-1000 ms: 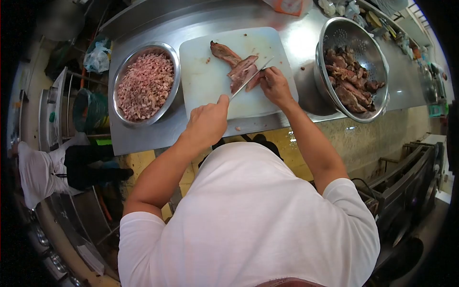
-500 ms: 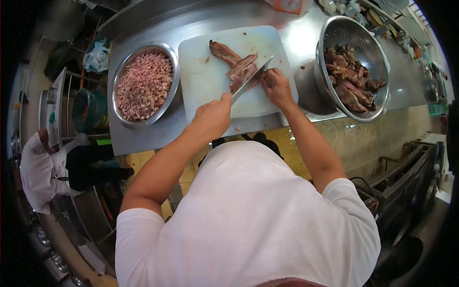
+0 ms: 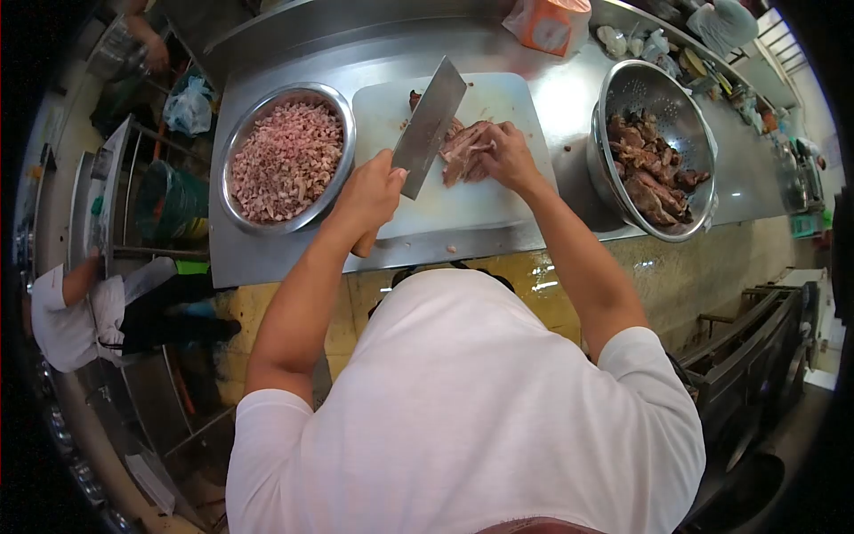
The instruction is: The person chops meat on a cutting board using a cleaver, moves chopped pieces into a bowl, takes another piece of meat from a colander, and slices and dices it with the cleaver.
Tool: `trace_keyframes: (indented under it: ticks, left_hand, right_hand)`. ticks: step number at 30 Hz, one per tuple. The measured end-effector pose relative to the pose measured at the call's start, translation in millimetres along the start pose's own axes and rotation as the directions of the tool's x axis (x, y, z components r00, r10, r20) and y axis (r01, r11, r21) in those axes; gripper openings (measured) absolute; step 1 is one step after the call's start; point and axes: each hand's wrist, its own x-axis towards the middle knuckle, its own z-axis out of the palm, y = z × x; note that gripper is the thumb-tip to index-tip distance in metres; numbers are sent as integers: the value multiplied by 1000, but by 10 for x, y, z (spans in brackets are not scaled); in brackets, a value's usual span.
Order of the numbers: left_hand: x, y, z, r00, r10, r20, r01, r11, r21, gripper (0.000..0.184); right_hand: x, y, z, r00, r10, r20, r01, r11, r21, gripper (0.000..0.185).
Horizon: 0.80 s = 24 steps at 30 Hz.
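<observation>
My left hand is closed round the wooden handle of a cleaver, its broad blade raised above the white cutting board and angled away from me. The fingers of my right hand grip a piece of cooked meat on the board, to the right of the blade. Another dark piece of meat lies behind the blade, mostly hidden by it. Left of the board stands a metal bowl full of diced meat.
A metal colander with browned meat pieces stands right of the board on the steel table. An orange and clear bag lies at the back. Another person is at the left; a person's hand shows at upper left.
The cleaver has come up off the meat and turned to show its broad side. My left hand moved left with it. The held meat has turned and spread under my right hand.
</observation>
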Motion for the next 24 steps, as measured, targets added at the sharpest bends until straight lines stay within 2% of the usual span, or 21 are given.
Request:
trace_keyframes:
  ticks: [2,3,5,6,7,8,9,10,12,14,15,16,17,18,19,20,21,24]
  left_hand:
    - [-112,82,-73,990,-122,74,132,980,-147,25]
    - [-125,44,-66,990,-122,77,133,979,-152,25]
    - [-140,-62,-31,993,-104,50,111,975,-190,25]
    - [-158,-82,-31,993,-105,62,115,975,-193,25]
    - [-172,-80,-41,992,-111,59,121,974,-191,25]
    - [-175,-60,-50,992,-115,56,124,974,-189,25]
    - [-183,-15,-66,991,-110,69,122,975,-188,25]
    - [-197,40,-87,989,-115,89,128,979,-158,25]
    - [-217,56,-35,987,-118,113,133,983,-130,25]
    - [-240,-1,101,998,39,58,-37,998,-48,26]
    - [-268,17,171,997,41,63,-38,998,-49,26]
    - [-302,62,256,993,117,35,-117,993,16,23]
    - [-328,110,325,981,194,13,-194,977,82,21]
    - [-349,153,368,980,196,21,-197,977,83,21]
    - [-366,200,400,982,160,104,-174,974,144,19]
    - [-374,248,424,976,118,183,-155,966,207,17]
    - [-377,300,436,969,103,225,-167,944,285,14]
    - [-355,395,412,941,105,321,-232,891,391,13]
  right_hand:
    - [28,4,8,993,13,115,-15,1000,20,26]
    - [41,-8,-28,993,14,118,-16,1000,16,26]
    - [68,-85,-203,970,105,221,-167,943,287,24]
    - [79,-123,-277,968,116,225,-179,942,284,24]
    - [101,-171,-371,973,63,220,-145,915,376,20]
    - [119,-214,-478,978,12,207,-110,879,464,15]
    - [107,-348,-627,964,34,265,-199,752,628,15]
    - [61,-403,-735,964,47,263,-207,753,625,15]
    - [-52,-430,-893,911,151,385,-392,612,687,16]
    - [-254,-222,-722,895,215,392,-436,615,657,16]
    - [-391,-46,-523,875,330,353,-482,659,578,18]
    - [-447,-36,-464,847,438,300,-531,688,494,19]
    - [-575,-51,-388,914,405,18,-405,910,90,25]
    - [-642,-84,-366,911,413,16,-412,906,91,25]
    - [-694,-98,-350,959,247,-139,-251,968,-15,25]
    - [-733,-88,-341,962,54,-269,-96,985,-145,25]
    - [-750,-39,-347,979,-21,-201,-1,994,-105,19]
    - [-819,4,-274,989,-9,-148,4,999,-38,15]
